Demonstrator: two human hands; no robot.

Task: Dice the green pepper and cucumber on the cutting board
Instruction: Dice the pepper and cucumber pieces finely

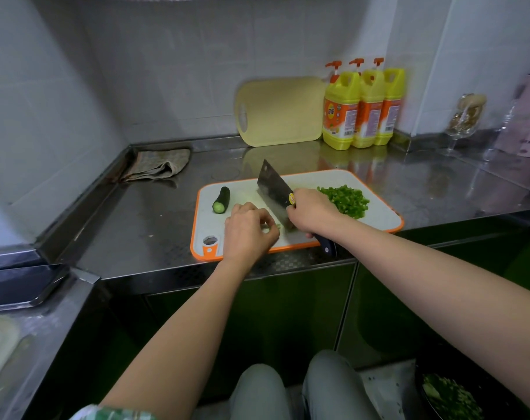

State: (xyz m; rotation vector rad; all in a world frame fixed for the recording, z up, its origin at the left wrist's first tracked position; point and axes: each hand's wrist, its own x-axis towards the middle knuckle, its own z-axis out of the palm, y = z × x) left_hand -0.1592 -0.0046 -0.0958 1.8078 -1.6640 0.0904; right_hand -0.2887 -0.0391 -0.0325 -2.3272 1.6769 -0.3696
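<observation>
On the cutting board (206, 225), near its front edge, my left grip (248, 227) is curling its fingers (266, 221) down over a small cucumber bit (271, 228) and pinching it just left of the cleaver (273, 186). My knuckles are hiding most of that bit, so I am not telling its shape. My right grip (312, 212) is clamping round the cleaver's handle. The blade is standing edge-down, its tip rising toward the back and its flat side facing my left fingertips, very near them.

I am judging that the coming cut is turning on that narrow gap: the blade is lying right of the held bit and running front to back across the board.

The uncut cucumber stub (221, 200) is lying at the board's back left, apart from the blade, its long axis running front to back and its cut face toward me. My left grip is the nearer of my 2 grips to it. The diced green pepper (347, 201) is sitting in 1 heap to the right, beyond my right grip. The board is resting on the steel desk (136, 213).
</observation>
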